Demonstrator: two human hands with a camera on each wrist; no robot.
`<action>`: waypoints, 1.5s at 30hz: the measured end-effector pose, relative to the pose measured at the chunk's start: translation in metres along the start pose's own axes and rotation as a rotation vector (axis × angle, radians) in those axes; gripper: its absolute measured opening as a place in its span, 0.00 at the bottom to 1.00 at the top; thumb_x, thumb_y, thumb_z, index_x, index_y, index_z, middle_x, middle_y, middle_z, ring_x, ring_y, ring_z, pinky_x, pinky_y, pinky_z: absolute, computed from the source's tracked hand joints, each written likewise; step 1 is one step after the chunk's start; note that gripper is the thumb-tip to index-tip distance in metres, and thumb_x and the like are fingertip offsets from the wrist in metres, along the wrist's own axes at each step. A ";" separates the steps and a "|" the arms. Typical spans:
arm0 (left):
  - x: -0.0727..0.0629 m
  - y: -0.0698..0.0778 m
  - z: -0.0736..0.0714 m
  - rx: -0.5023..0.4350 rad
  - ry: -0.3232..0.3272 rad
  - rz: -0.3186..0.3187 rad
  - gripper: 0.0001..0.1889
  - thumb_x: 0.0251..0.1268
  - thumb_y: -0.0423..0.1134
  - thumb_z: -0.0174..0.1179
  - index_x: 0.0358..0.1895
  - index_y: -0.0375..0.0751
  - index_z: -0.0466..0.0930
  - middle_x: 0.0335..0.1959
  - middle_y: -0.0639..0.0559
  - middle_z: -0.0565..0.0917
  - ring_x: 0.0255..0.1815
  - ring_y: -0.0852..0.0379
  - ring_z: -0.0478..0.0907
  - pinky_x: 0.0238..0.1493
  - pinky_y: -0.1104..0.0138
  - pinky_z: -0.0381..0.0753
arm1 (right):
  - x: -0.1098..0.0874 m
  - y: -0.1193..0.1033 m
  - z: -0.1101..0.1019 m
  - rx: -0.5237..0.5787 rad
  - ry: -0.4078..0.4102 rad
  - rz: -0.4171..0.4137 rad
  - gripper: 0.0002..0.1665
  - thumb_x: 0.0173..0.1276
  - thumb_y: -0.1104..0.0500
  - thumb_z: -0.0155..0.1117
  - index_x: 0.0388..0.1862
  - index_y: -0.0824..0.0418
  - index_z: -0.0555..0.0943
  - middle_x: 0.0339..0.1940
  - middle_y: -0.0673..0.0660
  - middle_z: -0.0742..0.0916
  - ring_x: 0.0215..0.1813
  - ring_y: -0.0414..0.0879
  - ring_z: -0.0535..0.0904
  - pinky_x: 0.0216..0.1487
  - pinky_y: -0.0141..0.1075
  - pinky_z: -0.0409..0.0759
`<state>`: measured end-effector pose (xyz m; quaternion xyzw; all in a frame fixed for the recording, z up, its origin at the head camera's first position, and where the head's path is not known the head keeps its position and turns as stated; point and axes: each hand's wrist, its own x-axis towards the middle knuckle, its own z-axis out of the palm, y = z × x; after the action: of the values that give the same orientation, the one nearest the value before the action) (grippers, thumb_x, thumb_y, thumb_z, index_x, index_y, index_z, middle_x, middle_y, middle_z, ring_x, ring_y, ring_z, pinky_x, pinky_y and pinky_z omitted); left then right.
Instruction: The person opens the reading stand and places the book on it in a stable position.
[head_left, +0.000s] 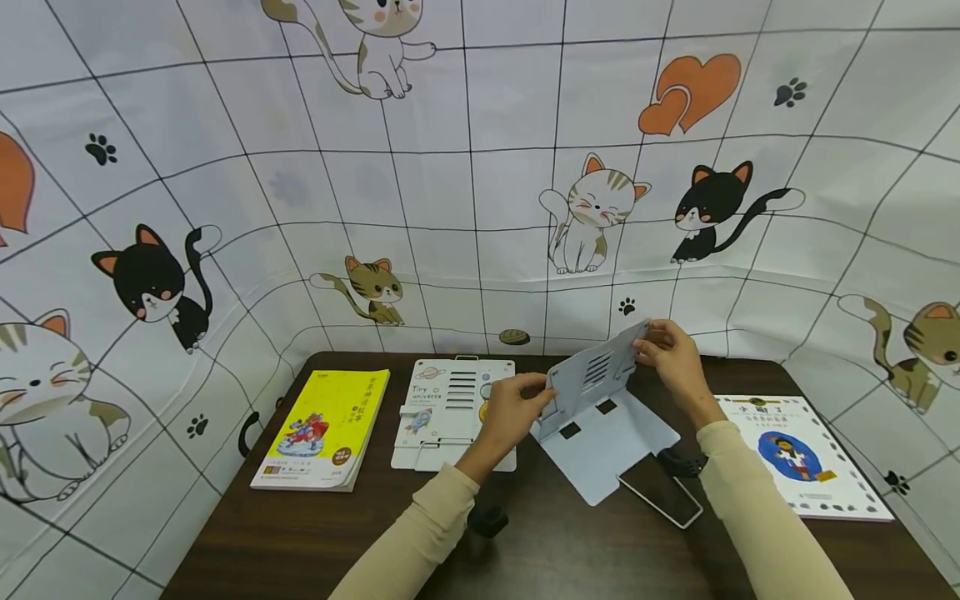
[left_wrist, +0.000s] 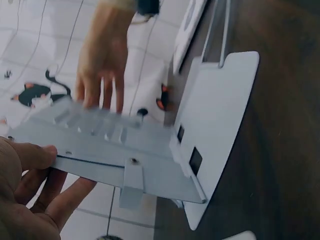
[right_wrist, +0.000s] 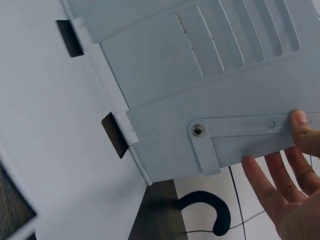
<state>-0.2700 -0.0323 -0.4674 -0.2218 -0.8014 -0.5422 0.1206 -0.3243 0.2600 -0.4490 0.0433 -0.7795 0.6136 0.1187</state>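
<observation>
A pale grey metal book stand (head_left: pixel 609 446) stands on the table with its slotted panel (head_left: pixel 596 375) raised at a slant above the flat base. My left hand (head_left: pixel 513 412) pinches the panel's left edge, thumb on one face and fingers on the other, as the left wrist view shows. At the panel's upper right corner, my right hand (head_left: pixel 675 364) grips the edge; in the right wrist view its thumb presses beside a riveted side arm (right_wrist: pixel 245 126). Two black pads (right_wrist: pixel 115 135) lie along the hinge. A smartphone (head_left: pixel 662 490) rests against the base's front right side.
Left of the stand lies a white "Tiny universe" book stand (head_left: pixel 431 408), folded flat. A yellow book (head_left: pixel 330 417) is at the table's far left, and a white book (head_left: pixel 806 450) lies on the right. A cat-patterned cloth (head_left: pixel 480 192) hangs behind the dark table (head_left: pixel 570 550).
</observation>
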 end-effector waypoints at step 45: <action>0.060 -0.031 -0.003 -0.058 -0.055 -0.125 0.09 0.76 0.37 0.66 0.38 0.34 0.83 0.40 0.43 0.85 0.37 0.56 0.74 0.39 0.66 0.72 | -0.125 -0.014 0.013 -0.524 -0.614 -0.371 0.03 0.70 0.62 0.75 0.37 0.53 0.89 0.33 0.40 0.89 0.35 0.27 0.79 0.35 0.31 0.81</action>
<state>-0.3380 -0.0316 -0.4651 -0.1895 -0.8007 -0.5654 0.0577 -0.2020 0.2338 -0.4683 0.3311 -0.8868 0.3224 -0.0032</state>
